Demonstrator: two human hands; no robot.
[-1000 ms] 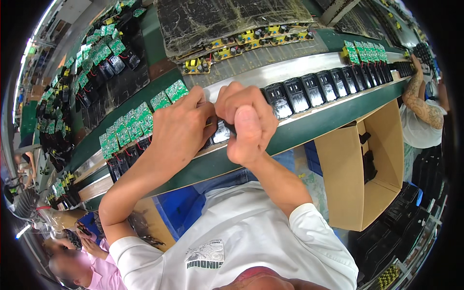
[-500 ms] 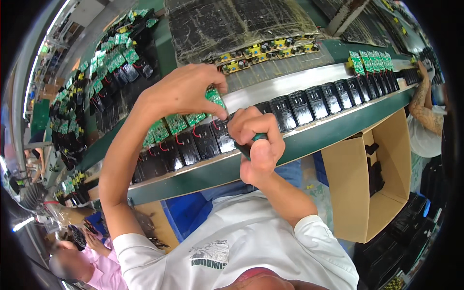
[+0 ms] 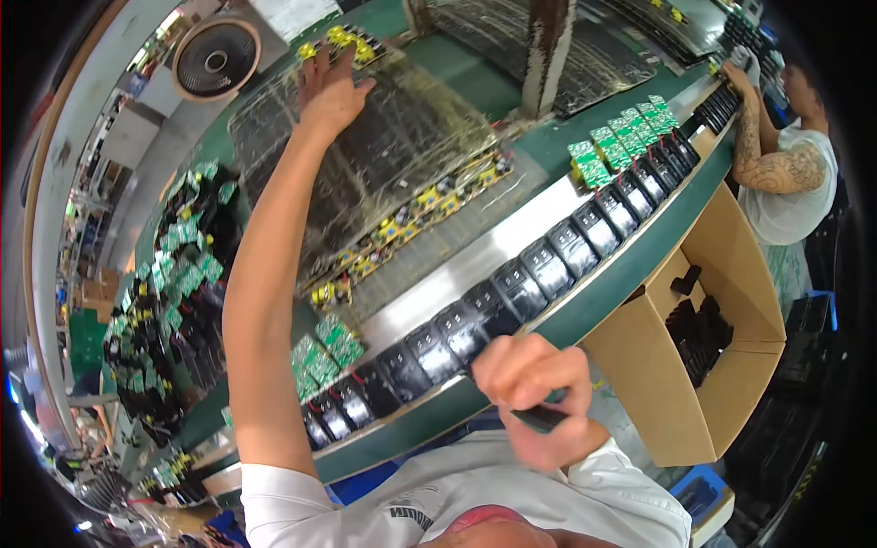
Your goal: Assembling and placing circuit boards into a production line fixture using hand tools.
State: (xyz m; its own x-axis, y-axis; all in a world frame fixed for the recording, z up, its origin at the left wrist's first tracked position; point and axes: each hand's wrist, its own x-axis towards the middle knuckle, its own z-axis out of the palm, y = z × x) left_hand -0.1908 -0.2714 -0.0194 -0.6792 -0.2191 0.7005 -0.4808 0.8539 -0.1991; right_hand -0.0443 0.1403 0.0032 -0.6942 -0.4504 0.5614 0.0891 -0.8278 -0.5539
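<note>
Closest to the camera, the right hand (image 3: 534,402) is curled into a loose fist just above the near green edge of the worktop (image 3: 585,306), its fingers wrapped around a small dark part (image 3: 541,419) that pokes out below the knuckles; what kind of part it is cannot be told. Just beyond that hand runs a row of black housings (image 3: 512,292) lying side by side on the metal strip of the worktop, from the lower left up toward the far right. Small green circuit boards (image 3: 322,352) sit beside the housings near the left forearm, and another cluster of green boards (image 3: 621,142) lies farther along the row. To the right, below the worktop edge, stands an open cardboard box (image 3: 722,301) with dark parts inside.

Farther out, the left arm stretches straight away across a dark tray under clear film (image 3: 384,173). At the far end the left hand (image 3: 331,91) is spread open, fingers extended, palm down, touching or just over a group of yellow components (image 3: 343,41) at the tray's far rim; it does not grip anything that can be seen. A round fan (image 3: 216,60) stands just beyond. At the far right, another person (image 3: 786,173) works at the same line
</note>
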